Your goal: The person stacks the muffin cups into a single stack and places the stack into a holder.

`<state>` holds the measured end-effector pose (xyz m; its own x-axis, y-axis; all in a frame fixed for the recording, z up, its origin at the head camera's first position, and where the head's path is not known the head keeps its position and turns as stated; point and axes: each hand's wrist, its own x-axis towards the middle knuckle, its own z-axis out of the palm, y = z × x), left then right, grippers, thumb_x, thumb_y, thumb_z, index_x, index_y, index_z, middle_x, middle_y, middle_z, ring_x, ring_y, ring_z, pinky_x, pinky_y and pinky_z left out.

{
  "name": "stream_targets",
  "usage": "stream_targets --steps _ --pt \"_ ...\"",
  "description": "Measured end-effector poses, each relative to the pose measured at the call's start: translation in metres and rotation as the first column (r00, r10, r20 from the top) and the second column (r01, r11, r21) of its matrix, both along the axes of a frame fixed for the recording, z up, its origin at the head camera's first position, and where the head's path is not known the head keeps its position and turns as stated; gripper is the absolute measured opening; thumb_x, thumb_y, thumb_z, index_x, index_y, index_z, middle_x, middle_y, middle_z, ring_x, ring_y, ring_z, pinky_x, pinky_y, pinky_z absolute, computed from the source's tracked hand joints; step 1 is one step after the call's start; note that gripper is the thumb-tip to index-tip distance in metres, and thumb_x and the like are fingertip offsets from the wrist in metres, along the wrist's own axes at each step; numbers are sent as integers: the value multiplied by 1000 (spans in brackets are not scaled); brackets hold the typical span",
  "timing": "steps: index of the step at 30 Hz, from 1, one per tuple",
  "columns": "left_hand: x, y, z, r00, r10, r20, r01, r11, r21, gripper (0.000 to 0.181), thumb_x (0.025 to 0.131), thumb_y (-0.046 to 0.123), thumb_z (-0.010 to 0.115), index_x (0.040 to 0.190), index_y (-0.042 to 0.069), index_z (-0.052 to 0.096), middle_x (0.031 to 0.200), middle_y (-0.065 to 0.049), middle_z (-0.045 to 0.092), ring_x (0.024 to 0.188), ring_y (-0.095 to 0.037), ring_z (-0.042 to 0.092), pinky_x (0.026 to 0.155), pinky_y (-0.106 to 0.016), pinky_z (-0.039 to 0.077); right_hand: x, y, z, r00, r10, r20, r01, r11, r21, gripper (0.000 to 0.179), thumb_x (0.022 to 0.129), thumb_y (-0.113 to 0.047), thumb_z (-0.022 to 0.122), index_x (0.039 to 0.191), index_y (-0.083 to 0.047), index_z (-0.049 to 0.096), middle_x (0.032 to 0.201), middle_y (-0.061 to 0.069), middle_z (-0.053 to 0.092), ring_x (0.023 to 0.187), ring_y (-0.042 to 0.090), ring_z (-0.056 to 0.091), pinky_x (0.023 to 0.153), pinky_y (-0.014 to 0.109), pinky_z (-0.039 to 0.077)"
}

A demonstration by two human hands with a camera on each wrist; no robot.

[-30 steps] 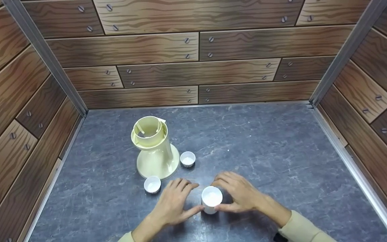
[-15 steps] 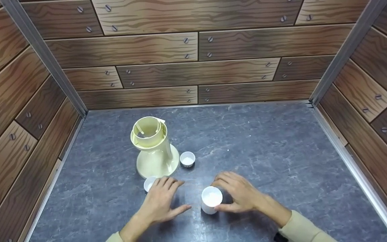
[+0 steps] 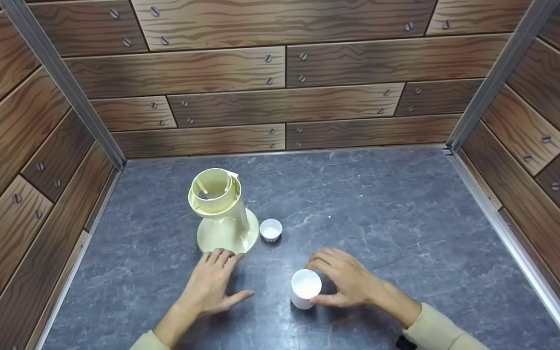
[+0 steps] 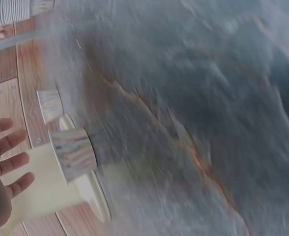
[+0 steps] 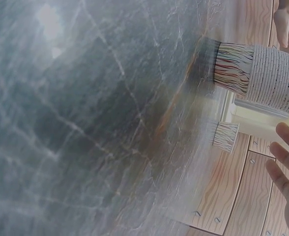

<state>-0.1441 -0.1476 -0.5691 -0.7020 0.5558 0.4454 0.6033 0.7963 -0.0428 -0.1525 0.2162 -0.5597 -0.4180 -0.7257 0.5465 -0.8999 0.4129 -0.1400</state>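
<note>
My right hand [image 3: 345, 277] holds a tall stack of nested white paper cups [image 3: 303, 297] upright on the table, thumb on its near side and fingers round the far side. In the right wrist view the cup stack [image 5: 272, 78] shows many rims and a streaked pattern on the lowest cup. My left hand [image 3: 209, 282] is held with fingers spread and nothing in it, just in front of a cream plastic stand [image 3: 226, 236] with an open round top. A single paper cup [image 4: 74, 155] by the stand's base is hidden behind that hand in the head view.
Another single paper cup [image 3: 271, 230] stands at the right of the cream stand's base. The dark marbled table [image 3: 382, 204] is enclosed by wood-patterned walls [image 3: 280, 107] at the back and both sides, with metal strips [image 3: 518, 243] along the edges.
My left hand has left the cup stack and moved left, covering the front single cup from the head camera. The right hand stays in place at the stack.
</note>
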Motion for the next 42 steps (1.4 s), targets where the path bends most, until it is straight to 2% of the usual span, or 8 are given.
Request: stream_targets --steps 10,17,30,35,42 --pt "-11 -19 -3 1000 31 0 -31 1000 -3 87 78 76 75 137 13 64 118 -4 65 111 -25 61 90 -40 50 1 0 1 1000 -10 6 10 1000 12 55 90 -64 71 121 -18 67 112 -5 68 102 12 64 89 32 55" --pt "-16 -29 -9 999 46 19 -47 998 31 85 79 74 75 136 11 64 118 -6 66 111 -26 63 89 -44 51 1 1 -1 1000 -25 16 24 999 29 55 91 -64 71 121 -18 66 113 -4 68 103 13 65 90 33 55" --pt "-21 -45 -18 989 119 86 -121 992 18 86 79 76 73 136 12 63 119 -8 66 111 -28 62 88 -47 50 1 0 -2 999 -30 18 30 999 40 56 91 -65 69 121 -18 66 114 -3 68 104 13 65 90 32 55" --pt "-22 -48 -20 985 127 118 -130 991 20 89 77 77 74 136 11 63 120 -9 66 113 -30 62 91 -50 51 -1 0 -2 1000 -18 -20 18 1000 13 55 91 -65 70 118 -17 67 112 -3 69 103 13 65 90 32 55" --pt "-21 -50 -24 983 137 123 -141 990 18 85 77 77 74 132 13 65 119 -7 66 111 -28 62 88 -48 52 0 0 -2 1000 -27 -10 27 999 29 56 92 -66 67 119 -17 67 113 -3 69 104 14 66 90 34 56"
